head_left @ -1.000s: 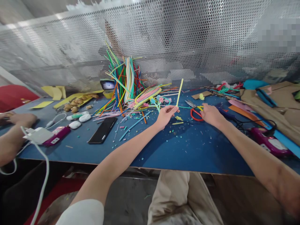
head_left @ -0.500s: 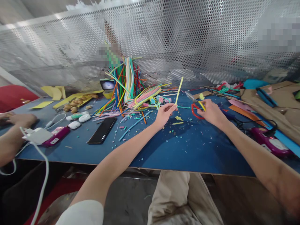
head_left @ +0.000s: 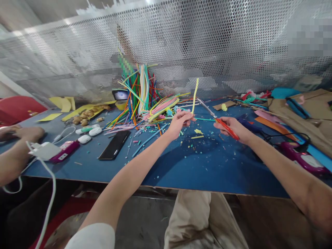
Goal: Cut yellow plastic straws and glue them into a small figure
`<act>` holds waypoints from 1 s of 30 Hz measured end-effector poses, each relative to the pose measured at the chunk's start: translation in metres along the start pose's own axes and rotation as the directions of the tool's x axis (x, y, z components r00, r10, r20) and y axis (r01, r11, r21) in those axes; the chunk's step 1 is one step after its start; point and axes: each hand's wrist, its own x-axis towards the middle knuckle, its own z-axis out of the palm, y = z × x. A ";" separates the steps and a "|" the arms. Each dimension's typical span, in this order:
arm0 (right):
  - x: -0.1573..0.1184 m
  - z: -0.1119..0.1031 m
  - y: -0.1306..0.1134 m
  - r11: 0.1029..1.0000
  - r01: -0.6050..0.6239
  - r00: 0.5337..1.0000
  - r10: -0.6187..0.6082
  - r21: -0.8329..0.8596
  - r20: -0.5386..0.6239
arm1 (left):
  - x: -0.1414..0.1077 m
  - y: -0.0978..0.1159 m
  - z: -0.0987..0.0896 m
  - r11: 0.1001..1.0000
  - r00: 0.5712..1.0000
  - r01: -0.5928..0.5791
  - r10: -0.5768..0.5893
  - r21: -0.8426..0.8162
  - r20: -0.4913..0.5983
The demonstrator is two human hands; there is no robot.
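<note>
My left hand (head_left: 181, 123) is closed in a pinch on the lower end of a yellow pipe cleaner (head_left: 195, 95), which stands almost upright above the fingers. In my right hand (head_left: 234, 128) is a pair of scissors with red handles (head_left: 226, 127). Their silver blades point up and left toward the pipe cleaner, apart from it, and look closed together. On the table between and below the hands lie a small yellow twisted piece (head_left: 198, 131) and a short yellow length (head_left: 197, 137). A yellow fuzzy shape (head_left: 224, 107) rests beyond my right hand.
A thick bunch of coloured pipe cleaners (head_left: 141, 93) stands against the perforated metal panel (head_left: 207, 45). A black phone (head_left: 114, 145), white chargers and a purple power strip (head_left: 64, 151) lie left. Another person's hand (head_left: 31, 133) is far left. Cardboard (head_left: 308, 107) and a second purple strip (head_left: 303, 157) are right.
The scissors have turned in my right hand, so the red handle now lies across the fingers and the blades reach further left. My left hand and the pipe cleaner have shifted slightly left.
</note>
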 end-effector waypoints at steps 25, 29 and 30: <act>-0.008 0.013 0.003 0.992 0.064 0.978 -0.041 -0.110 0.203 | -0.005 0.000 0.010 0.982 0.960 -0.187 0.191 0.039 -0.205; -0.009 0.017 0.005 0.988 0.068 0.979 -0.038 -0.140 0.201 | -0.007 -0.003 0.011 0.973 0.974 -0.189 0.203 0.132 -0.100; -0.010 0.019 0.005 0.989 0.069 0.976 -0.039 -0.134 0.213 | -0.007 -0.003 0.011 0.972 0.976 -0.182 0.197 0.149 -0.089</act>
